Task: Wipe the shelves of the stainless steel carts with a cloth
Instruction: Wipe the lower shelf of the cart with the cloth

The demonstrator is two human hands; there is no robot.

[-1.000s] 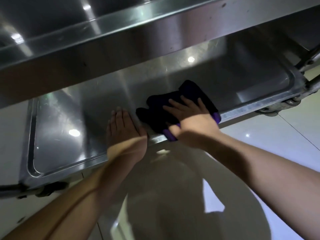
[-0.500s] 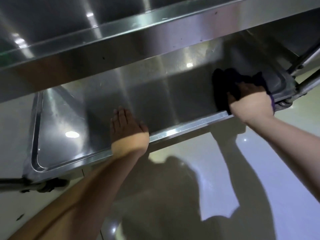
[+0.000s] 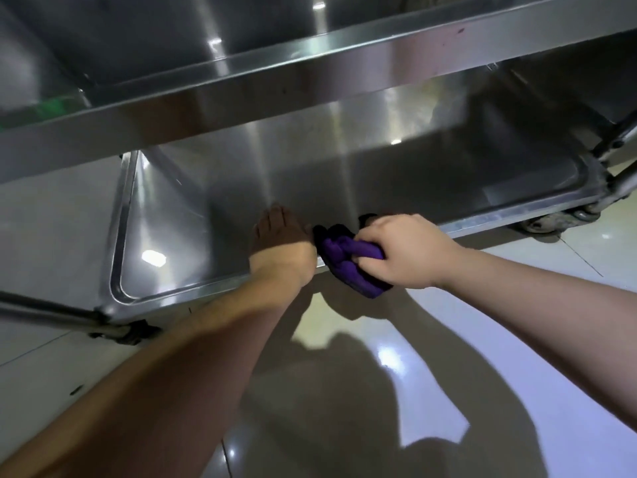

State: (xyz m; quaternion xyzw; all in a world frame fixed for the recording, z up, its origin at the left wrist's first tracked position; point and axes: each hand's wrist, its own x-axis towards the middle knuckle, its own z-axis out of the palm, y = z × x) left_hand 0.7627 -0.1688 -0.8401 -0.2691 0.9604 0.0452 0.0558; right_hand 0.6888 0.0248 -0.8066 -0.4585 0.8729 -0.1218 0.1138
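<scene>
The stainless steel cart's bottom shelf [image 3: 193,236] is a shallow tray with a raised rim, low over the floor. My left hand [image 3: 281,244] lies flat on the shelf at its front edge, fingers straight and pointing inward. Right beside it, my right hand [image 3: 403,251] grips a bunched purple cloth [image 3: 348,262] over the front rim of the shelf. The cloth hangs partly past the rim, and its far part looks dark in the shadow. The shelf above [image 3: 310,74] overhangs the rear of the bottom shelf.
Cart casters stand at the front left corner [image 3: 132,331] and the front right corner [image 3: 548,224]. A steel tube frame [image 3: 620,132] rises at the right. Something green [image 3: 55,110] shows at the upper shelf's left. Glossy floor tiles [image 3: 379,391] lie under me.
My right hand has swept the cloth from the shelf's right end back left along the front, and now holds it bunched at the rim next to my left hand, which stayed in place.
</scene>
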